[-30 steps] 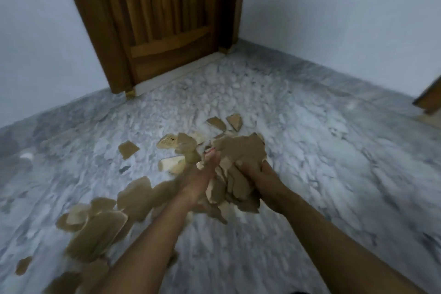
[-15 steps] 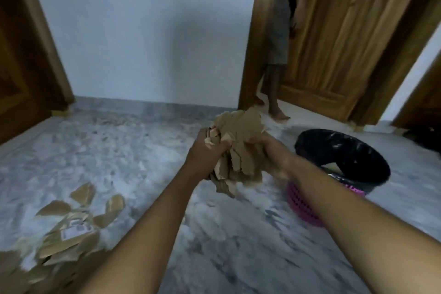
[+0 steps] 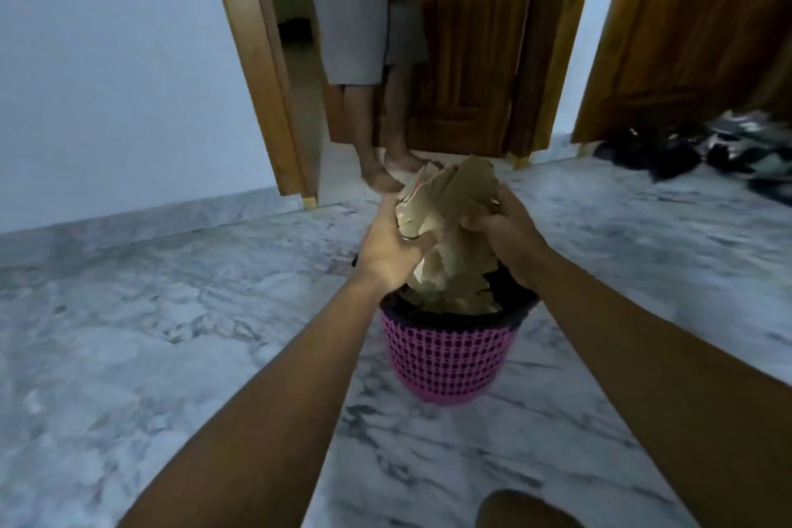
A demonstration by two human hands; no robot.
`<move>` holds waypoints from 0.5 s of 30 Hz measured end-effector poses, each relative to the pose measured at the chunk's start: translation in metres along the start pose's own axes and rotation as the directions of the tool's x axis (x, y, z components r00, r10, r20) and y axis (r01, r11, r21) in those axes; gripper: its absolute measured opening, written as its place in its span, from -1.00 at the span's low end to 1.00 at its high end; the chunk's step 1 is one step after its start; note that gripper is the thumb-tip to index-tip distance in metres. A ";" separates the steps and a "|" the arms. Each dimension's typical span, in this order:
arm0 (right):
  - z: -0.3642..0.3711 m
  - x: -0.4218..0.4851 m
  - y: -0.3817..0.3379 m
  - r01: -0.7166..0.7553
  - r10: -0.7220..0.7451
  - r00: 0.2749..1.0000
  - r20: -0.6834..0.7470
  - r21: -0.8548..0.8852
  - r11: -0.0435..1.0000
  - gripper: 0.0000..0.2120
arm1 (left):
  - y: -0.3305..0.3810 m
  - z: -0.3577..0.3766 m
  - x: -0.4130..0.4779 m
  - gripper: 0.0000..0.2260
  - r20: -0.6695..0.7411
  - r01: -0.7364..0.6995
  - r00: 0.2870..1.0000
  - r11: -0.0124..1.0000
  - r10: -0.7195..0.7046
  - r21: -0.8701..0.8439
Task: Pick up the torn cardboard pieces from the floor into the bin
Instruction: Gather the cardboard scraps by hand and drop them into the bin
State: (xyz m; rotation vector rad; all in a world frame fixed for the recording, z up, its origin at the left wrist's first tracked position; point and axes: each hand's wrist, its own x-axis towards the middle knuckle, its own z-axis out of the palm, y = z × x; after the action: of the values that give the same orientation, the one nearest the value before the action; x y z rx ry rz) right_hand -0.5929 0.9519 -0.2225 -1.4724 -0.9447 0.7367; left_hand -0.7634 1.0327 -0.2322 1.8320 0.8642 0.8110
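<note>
A thick bunch of torn brown cardboard pieces is pressed between my left hand and my right hand. Both hands hold the bunch directly above the bin, a pink mesh basket lined with a black bag. The lower pieces of the bunch hang down into the bin's mouth. More cardboard shows inside the rim. The far rim of the bin is hidden behind my hands and the bunch.
A person stands barefoot in the open wooden doorway just beyond the bin. A pile of dark clothes lies at the far right by another wooden door. Grey marble floor surrounds the bin. My knee shows at the bottom.
I have turned from the scattered pieces on the floor to the right. The bunch in both hands has travelled from beside the bin to right over its mouth.
</note>
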 end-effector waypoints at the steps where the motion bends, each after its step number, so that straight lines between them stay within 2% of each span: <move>1: -0.009 0.005 0.010 0.004 -0.006 1.000 -0.024 -0.057 0.998 -0.45 | -0.005 0.012 0.009 -0.54 0.032 0.009 0.999 0.999 -0.010 0.047; 3: -0.021 0.011 0.028 -0.013 0.003 0.999 -0.037 -0.274 0.962 -0.36 | -0.014 0.026 0.024 -0.53 0.120 0.103 0.986 0.992 -0.112 0.079; 5: -0.028 0.014 0.038 -0.012 0.013 1.000 0.001 -0.462 0.887 -0.30 | -0.025 0.030 0.039 -0.38 0.238 0.238 0.942 0.971 -0.236 0.021; 7: -0.030 0.014 0.038 -0.029 0.062 0.997 0.048 -0.512 0.858 -0.27 | -0.034 0.026 0.044 -0.25 0.279 0.216 0.928 0.967 -0.246 0.132; 8: -0.029 0.015 0.037 -0.049 0.091 0.994 0.060 -0.497 0.866 -0.31 | -0.037 0.022 0.044 -0.29 0.254 0.183 0.941 0.967 -0.224 0.177; 10: -0.022 0.018 0.035 -0.052 0.108 0.991 0.084 -0.498 0.866 -0.45 | -0.034 0.009 0.036 -0.49 0.142 0.162 0.971 0.965 -0.194 0.208; 12: -0.001 0.019 0.029 0.003 0.075 0.989 0.125 -0.532 0.847 -0.59 | -0.033 -0.014 0.023 -0.63 0.023 0.162 0.986 0.973 -0.168 0.164; 15: 0.064 0.016 0.013 0.128 0.002 0.974 0.228 -0.551 0.824 -0.74 | -0.033 -0.069 -0.016 -0.72 -0.099 0.213 0.975 0.970 -0.201 0.121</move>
State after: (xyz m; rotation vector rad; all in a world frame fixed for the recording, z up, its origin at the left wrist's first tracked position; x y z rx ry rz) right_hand -0.6389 0.9963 -0.2424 -1.8846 -1.4672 0.6013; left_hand -0.8355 1.0620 -0.2401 1.7929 1.1676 0.7178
